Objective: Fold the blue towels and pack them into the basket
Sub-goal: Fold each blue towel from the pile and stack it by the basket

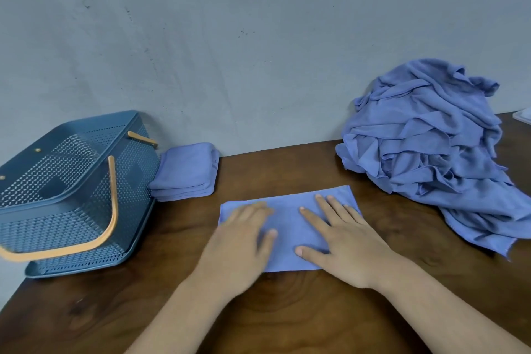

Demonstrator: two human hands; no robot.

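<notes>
Here, left hand (241, 241) and right hand (344, 241) both flat, fingers straight, pressing on half-folded blue towel (290, 227) at centre of wooden table (287, 310). Folded towel stack (186, 172) just beside basket (135, 181), far left. Small tag on stack edge, writing too small to read. Unfolded towel pile (431, 146) far right.

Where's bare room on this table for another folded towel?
Bare brown wooden table shows along the wall, between the folded blue towel stack and the crumpled blue towel heap, behind the flat blue towel. The blue perforated basket crowds the left.
</notes>
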